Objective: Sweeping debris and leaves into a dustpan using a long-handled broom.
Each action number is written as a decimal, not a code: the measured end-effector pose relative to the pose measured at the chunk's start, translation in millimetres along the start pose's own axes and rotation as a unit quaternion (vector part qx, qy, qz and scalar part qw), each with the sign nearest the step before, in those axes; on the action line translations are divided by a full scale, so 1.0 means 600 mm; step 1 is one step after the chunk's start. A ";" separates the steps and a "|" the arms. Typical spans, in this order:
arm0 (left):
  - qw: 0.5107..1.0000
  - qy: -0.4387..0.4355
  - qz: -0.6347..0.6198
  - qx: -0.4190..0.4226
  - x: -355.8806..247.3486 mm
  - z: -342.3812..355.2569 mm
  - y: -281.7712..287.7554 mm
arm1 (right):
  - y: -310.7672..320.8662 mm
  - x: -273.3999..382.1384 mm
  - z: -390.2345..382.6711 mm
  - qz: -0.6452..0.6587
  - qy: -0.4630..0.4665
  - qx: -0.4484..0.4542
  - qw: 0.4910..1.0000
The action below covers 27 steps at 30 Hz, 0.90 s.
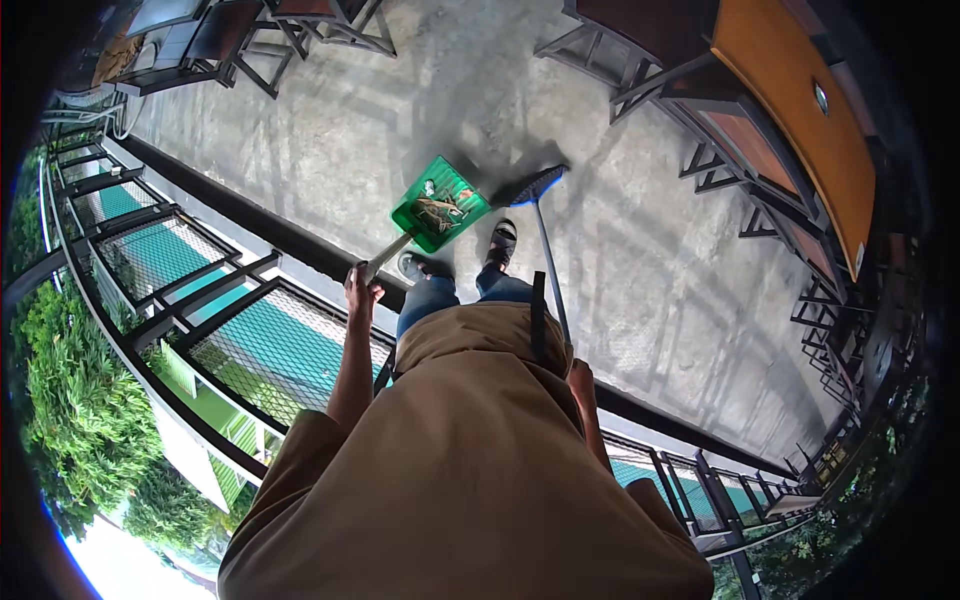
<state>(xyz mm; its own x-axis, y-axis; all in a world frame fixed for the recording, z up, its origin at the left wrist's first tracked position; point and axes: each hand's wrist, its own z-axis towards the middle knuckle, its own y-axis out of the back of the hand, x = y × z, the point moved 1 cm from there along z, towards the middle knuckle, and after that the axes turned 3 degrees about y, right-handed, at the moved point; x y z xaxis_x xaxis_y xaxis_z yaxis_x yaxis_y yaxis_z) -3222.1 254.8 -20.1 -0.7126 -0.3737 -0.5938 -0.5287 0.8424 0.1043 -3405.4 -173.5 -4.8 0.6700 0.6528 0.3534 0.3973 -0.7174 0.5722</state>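
Observation:
My left hand (362,290) is closed around the handle of a green dustpan (408,218), which is just ahead of my feet. Leaves, twigs and some pale scraps lie in the pan. A broom (545,236) with a blue head and dark bristles is to the right of the pan, its bristles at the concrete floor. Its thin shaft runs back toward my right hand (580,378), beside my hip. That hand appears wrapped round the shaft's upper end, though my clothing partly covers it.
A black railing with mesh panels (262,345) curves along my left and behind me, with greenery beyond. Dark tables and stools (690,90) stand at the far right, near an orange-brown tabletop (800,110). More furniture (225,35) stands at the far left. Grey concrete floor (690,270) spreads ahead.

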 end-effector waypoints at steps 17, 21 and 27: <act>0.986 -0.060 0.146 0.056 0.043 0.099 -0.157 | 0.195 0.122 0.225 -0.281 0.069 -0.085 0.953; 0.990 -0.030 0.076 0.111 0.051 0.152 -0.170 | 0.166 0.143 0.190 -0.262 0.104 -0.040 0.959; 0.976 -0.049 0.204 0.063 0.044 0.141 -0.217 | 0.132 0.136 0.127 -0.236 0.097 0.005 0.967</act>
<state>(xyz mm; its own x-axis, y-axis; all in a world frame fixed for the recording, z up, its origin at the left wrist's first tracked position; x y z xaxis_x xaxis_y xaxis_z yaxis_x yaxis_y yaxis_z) -3133.0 168.0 -117.2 -0.8009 0.0357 -0.5977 -0.1455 0.9567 0.2521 -3271.6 -195.7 13.3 0.2826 0.9406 0.1883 0.6371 -0.3307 0.6962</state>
